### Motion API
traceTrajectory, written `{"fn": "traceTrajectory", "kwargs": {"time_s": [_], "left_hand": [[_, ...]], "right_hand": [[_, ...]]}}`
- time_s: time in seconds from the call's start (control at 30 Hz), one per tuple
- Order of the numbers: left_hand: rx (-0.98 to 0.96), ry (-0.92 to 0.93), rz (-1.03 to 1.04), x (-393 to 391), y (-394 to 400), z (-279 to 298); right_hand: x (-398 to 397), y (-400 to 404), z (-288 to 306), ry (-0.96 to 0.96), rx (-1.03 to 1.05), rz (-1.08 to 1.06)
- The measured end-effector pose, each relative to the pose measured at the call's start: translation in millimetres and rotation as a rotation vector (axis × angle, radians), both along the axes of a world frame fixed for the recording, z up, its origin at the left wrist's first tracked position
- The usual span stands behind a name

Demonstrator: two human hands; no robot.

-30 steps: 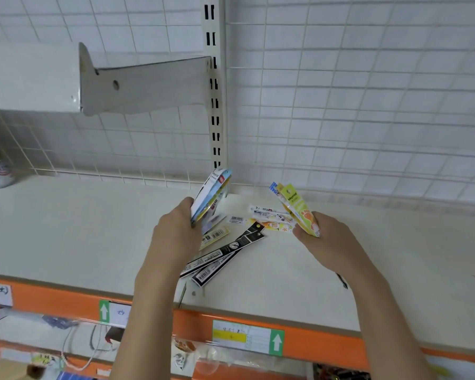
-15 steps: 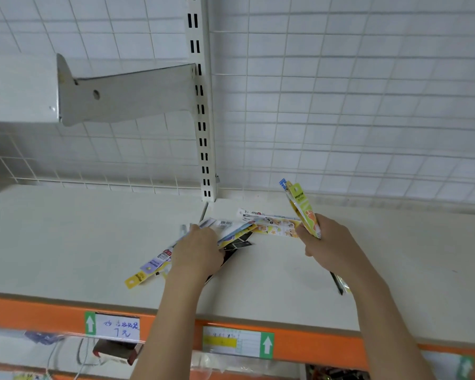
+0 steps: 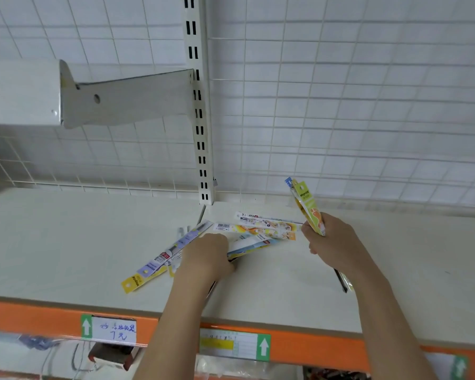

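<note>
- Slotted white metal upright post (image 3: 199,119) in the middle of the white wire grid back panel (image 3: 340,105), its foot down on the cream flat shelf board (image 3: 66,242).
- Right hand (image 3: 332,242) low and to the right of the post, fingers and thumb curled tight round a small stack of yellow-green flat card packs (image 3: 307,207). Firm closed grip, stack on edge, its top leaning back toward the post, clear of the shelf board.
- Thin dark strip (image 3: 342,281) poking out beneath the right wrist; too little in view to tell what.
- Left hand (image 3: 206,256) just below the foot of the post, back to the camera, knuckles bent, lying on a fanned pile of long flat packs (image 3: 181,242). Fingertips hidden, so cannot tell whether pinching the pile or only pressing on it.
- Fanned pile flat on the shelf board, directly in front of the post's foot, spread both ways from under the left hand.
- Long yellow-and-lilac card pack (image 3: 148,271) as the left wing of the fan, slanting down and left away from the post.
- White-and-orange cartoon-printed pack (image 3: 263,226) right of the post's foot, lying crosswise, far end near the right hand; touching it or not, cannot tell.
- Pale blue-and-white pack (image 3: 254,244) just below that one, running in under the left hand.
- Grey-white metal shelf bracket (image 3: 126,100) jutting left from the post, higher up.
- Orange front rail (image 3: 313,346) well below the post, with a handwritten white price label (image 3: 115,329) down to the post's left and a printed yellow-and-white label (image 3: 231,346) almost straight beneath the post.
</note>
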State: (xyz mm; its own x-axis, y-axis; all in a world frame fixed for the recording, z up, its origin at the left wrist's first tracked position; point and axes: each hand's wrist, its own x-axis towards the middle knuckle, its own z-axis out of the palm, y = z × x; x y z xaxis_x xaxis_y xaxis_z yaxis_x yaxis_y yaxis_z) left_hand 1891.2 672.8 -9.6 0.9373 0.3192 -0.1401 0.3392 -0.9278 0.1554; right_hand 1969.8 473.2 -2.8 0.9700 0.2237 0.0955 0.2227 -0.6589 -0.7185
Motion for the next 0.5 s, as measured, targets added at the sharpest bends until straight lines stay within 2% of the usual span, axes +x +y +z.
{"fn": "traceTrajectory", "kwargs": {"time_s": [0.13, 0.27, 0.37, 0.5], "left_hand": [[-0.070, -0.055, 0.053, -6.0, -1.3, 2.1], [-0.198, -0.266, 0.104, -9.5, 6.1, 6.5], [-0.268, -0.398, 0.182, -14.6, 13.9, 14.2], [-0.321, -0.471, 0.230, -24.6, 32.1, 18.4]], "right_hand": [[-1.9, -4.8, -3.3, 0.012, -0.007, 0.002], [-2.2, -4.9, -6.0, 0.048, 0.018, 0.012], [0.6, -0.2, -8.1, 0.029, -0.074, 0.038], [10.4, 15.2, -7.5, -0.035, -0.201, 0.017]]}}
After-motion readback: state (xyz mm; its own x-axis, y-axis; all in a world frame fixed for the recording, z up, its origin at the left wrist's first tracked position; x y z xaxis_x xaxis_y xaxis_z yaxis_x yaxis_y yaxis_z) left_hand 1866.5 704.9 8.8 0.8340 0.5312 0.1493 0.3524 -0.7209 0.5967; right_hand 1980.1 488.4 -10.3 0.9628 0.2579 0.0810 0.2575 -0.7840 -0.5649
